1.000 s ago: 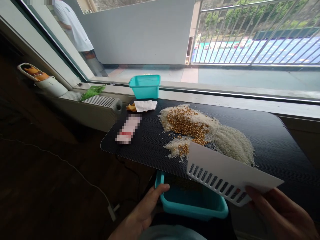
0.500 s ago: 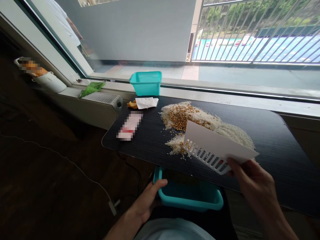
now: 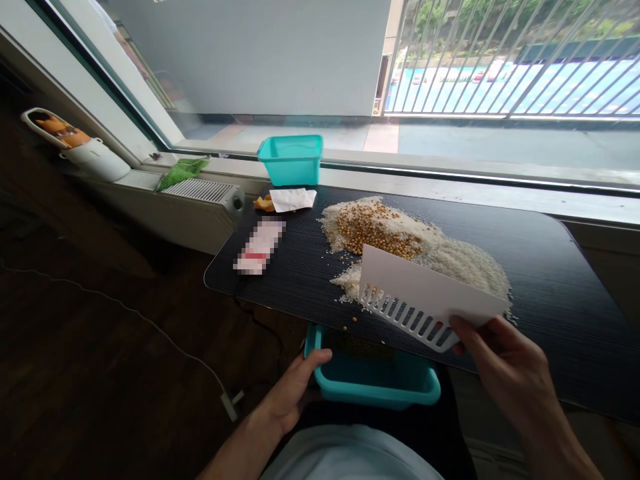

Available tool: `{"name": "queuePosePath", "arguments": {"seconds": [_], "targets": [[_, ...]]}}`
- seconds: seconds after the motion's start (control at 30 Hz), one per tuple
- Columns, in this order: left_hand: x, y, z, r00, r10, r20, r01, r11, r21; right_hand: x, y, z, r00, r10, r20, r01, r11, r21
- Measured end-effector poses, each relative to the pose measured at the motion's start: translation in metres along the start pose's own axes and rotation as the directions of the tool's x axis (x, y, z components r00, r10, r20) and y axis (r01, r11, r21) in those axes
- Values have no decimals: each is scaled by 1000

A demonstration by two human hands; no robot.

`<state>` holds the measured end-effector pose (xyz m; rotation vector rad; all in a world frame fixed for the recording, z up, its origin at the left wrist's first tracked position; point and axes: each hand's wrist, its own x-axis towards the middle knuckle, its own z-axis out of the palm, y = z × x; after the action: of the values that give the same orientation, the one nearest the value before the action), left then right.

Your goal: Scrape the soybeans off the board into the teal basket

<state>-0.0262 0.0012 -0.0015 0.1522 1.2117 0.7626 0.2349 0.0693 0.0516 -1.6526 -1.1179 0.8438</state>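
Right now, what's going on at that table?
A person's right hand holds a slotted white panel over the near side of a spread pile of white grains and golden beans. Their left hand grips a teal bin below the table edge. Two beans lie loose near that edge. Another teal bin stands by the window.

White paper (image 3: pixel 294 200): laid near the table's (image 3: pixel 540 280) far left corner, a yellow scrap (image 3: pixel 264 203) seen beside it. Pink item (image 3: pixel 260 247), blurred: laid by the left edge. Green cloth (image 3: pixel 183 171): draped over the radiator's (image 3: pixel 195 212) top. White pot (image 3: pixel 97 160), orange figure (image 3: pixel 65 133) held inside: set at the radiator's left end.
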Motion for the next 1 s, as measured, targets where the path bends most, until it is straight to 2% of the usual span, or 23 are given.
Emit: {"name": "queuePosePath", "arguments": {"seconds": [0.23, 0.4, 0.47, 0.57, 0.67, 0.83, 1.0], "targets": [[-1, 4, -9, 998, 11, -64, -10, 1000, 25, -13, -10, 8, 997, 38, 64, -41, 998, 37], [-1, 5, -9, 997, 12, -81, -12, 1000, 1, -12, -2, 5, 966, 60, 251, -78, 995, 60], [-2, 5, -8, 997, 18, -75, -18, 1000, -4, -12, -1, 0, 976, 69, 208, -83, 995, 55], [-3, 5, -7, 998, 23, -62, -23, 1000, -5, -9, -6, -4, 998, 66, 19, -67, 997, 38], [-2, 4, -9, 998, 20, -60, -19, 1000, 3, -7, -12, -3, 996, 43, -79, -44, 999, -1], [0, 3, -10, 998, 19, -55, -18, 1000, 14, -5, -16, 4, 996, 37, -86, -37, 999, 2], [-1, 4, -8, 999, 17, -47, -16, 1000, 14, -1, -8, 1, 999, 1, -39, -1, 1000, 10]]}}
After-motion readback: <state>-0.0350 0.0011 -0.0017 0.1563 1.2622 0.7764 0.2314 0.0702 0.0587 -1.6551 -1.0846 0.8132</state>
